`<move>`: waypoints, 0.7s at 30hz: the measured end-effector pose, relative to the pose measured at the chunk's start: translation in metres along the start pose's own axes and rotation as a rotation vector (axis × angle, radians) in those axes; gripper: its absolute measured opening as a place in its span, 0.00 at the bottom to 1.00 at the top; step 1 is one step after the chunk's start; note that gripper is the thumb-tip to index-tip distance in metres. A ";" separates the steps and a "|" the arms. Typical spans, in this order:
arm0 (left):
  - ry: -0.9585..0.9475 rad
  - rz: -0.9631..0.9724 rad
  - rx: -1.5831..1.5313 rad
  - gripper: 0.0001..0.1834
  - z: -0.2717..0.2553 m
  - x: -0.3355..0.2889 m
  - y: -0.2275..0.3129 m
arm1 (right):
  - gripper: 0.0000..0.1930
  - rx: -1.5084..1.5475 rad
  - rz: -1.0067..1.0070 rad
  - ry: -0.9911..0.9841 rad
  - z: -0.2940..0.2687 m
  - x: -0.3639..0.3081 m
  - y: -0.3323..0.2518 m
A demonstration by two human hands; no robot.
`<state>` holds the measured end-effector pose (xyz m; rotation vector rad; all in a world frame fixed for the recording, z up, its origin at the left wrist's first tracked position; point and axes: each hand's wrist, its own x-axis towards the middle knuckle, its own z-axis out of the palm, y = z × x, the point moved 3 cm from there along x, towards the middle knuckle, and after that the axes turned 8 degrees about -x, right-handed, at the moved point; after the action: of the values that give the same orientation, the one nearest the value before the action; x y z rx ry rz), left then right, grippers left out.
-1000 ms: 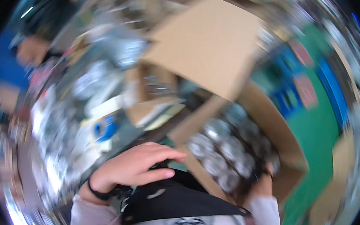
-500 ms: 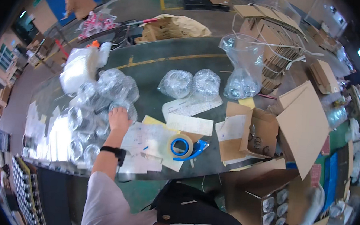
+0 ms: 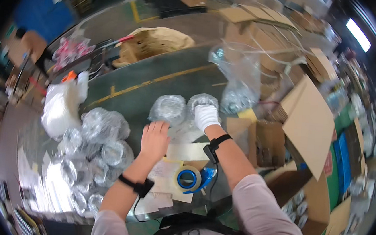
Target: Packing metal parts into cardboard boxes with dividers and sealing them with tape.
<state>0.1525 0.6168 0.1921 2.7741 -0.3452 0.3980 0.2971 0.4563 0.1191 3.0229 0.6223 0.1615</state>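
Observation:
My right hand [image 3: 206, 117], in a white glove, has its fingers curled over the near side of a round bubble-wrapped item [image 3: 202, 101] on the dark table. Just left of it stands a second round bubble-wrapped item [image 3: 168, 108]. My bare left hand [image 3: 155, 139] is in front of that second item, fingers stretched out, with nothing seen in it. Both wrists wear black straps. A pile of clear wrapped round pieces [image 3: 99, 154] lies on the left. Nearer me sit a tape roll [image 3: 187, 179] and a blue tape dispenser [image 3: 208, 178] on papers.
A clear plastic bag [image 3: 239, 93] and a small open carton [image 3: 269, 145] stand to the right. Below them is a larger open carton [image 3: 317, 202] holding several clear round pieces. White wrapping [image 3: 59, 110] lies far left. A person [image 3: 34, 48] is in the background.
My left hand has left the wrapped pile and moved right. My gloved right hand has come up from the large carton to the right-hand wrapped item. The view has turned.

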 end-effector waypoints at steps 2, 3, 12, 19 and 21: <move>-0.113 0.044 0.124 0.31 0.060 0.037 -0.028 | 0.19 0.124 -0.027 0.041 -0.026 -0.027 0.029; -0.296 -0.066 0.161 0.33 0.066 0.063 -0.018 | 0.23 0.309 0.060 -0.031 -0.027 -0.053 0.058; -0.423 -0.124 0.186 0.39 0.123 0.098 -0.094 | 0.18 1.435 1.113 0.504 -0.208 -0.533 0.227; -0.126 -0.348 -0.730 0.27 0.042 0.078 0.059 | 0.20 0.861 1.481 0.349 -0.150 -0.755 0.360; -0.112 -0.381 -0.890 0.30 0.002 0.045 0.136 | 0.24 0.597 1.432 -0.138 -0.143 -0.747 0.391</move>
<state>0.1571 0.4825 0.2409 1.9191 0.0069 -0.0236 -0.2487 -0.1945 0.2200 3.1930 -1.8160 -0.2342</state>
